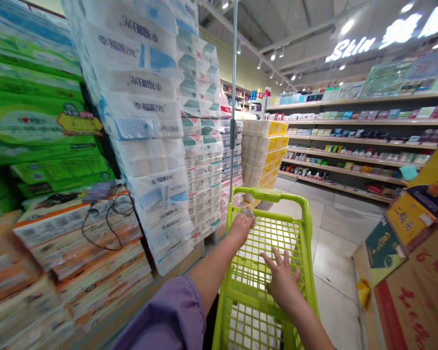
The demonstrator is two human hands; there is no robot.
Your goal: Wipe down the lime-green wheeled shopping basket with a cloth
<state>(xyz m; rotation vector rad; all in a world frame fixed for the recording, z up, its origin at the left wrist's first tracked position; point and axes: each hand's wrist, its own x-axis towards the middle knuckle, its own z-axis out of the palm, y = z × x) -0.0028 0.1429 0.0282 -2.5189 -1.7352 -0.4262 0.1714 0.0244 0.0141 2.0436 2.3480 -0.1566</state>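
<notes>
A lime-green plastic shopping basket with grid walls stands in front of me, a handle loop at its far end. My left hand reaches to the far left of the basket, its fingers bent over a small crumpled greyish cloth against the green bars. My right hand is nearer to me, above the grid, with its fingers spread and nothing in them. Whether its fingertips touch the grid is hard to tell. A thin metal pole rises behind the basket's left side.
Tall stacks of white paper packs and green packs line the left. Yellow-and-white paper packs stand farther back. Stacked cartons border the tiled floor on the right. Stocked shelves run behind.
</notes>
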